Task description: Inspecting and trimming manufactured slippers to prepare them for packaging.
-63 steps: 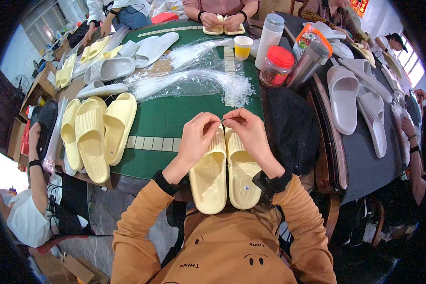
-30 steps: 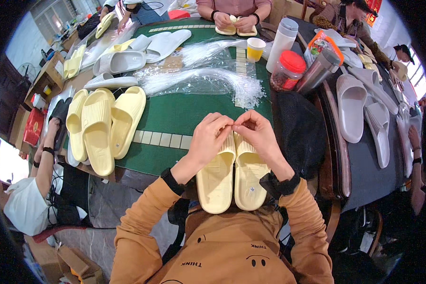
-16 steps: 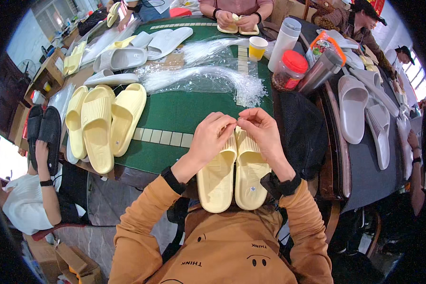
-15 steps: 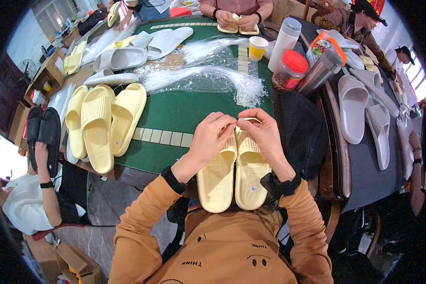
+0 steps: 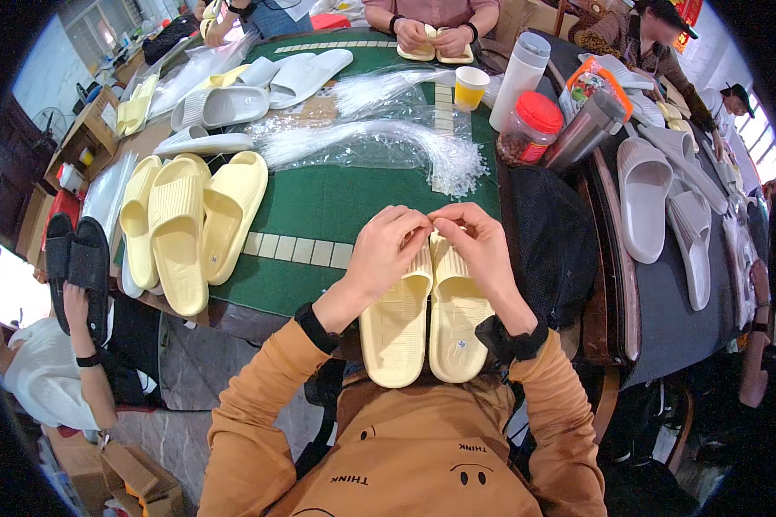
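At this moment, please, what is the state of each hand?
Left hand: pinched closed near the yellow slippers; anything held cannot be told.
Right hand: also pinched closed; anything held cannot be told.

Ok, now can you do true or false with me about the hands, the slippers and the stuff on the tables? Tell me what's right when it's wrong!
1. The left hand and right hand have their fingertips close together at the far ends of two yellow slippers. True.

2. The clear jar has a blue top. False: its lid is red.

3. The yellow-and-white cup is left of the white bottle. True.

4. The co-worker at the left edge is touching pink slippers. False: they are black slippers.

5. Grey slippers lie on the dark table at the right. True.
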Demonstrator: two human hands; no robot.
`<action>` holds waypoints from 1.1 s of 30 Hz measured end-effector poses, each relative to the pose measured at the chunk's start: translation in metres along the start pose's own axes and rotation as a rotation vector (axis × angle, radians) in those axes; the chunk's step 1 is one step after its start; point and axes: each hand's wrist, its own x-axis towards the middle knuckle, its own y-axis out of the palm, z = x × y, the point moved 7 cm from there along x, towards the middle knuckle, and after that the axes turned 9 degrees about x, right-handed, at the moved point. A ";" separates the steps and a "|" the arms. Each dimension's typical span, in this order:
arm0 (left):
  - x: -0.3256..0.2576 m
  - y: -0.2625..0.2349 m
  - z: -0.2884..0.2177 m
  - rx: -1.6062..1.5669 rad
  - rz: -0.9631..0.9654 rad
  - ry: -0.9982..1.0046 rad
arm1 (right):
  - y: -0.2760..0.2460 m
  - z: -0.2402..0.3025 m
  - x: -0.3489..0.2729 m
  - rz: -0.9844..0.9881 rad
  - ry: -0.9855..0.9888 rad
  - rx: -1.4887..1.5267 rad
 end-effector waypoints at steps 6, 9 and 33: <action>0.000 0.001 0.000 0.032 0.020 -0.027 | 0.007 0.013 -0.003 -0.065 -0.102 -0.102; 0.000 -0.001 -0.003 0.037 0.003 0.012 | 0.003 0.009 -0.003 -0.104 -0.029 -0.019; 0.001 -0.006 0.007 -0.024 -0.031 -0.135 | 0.003 0.002 0.000 -0.054 0.077 0.153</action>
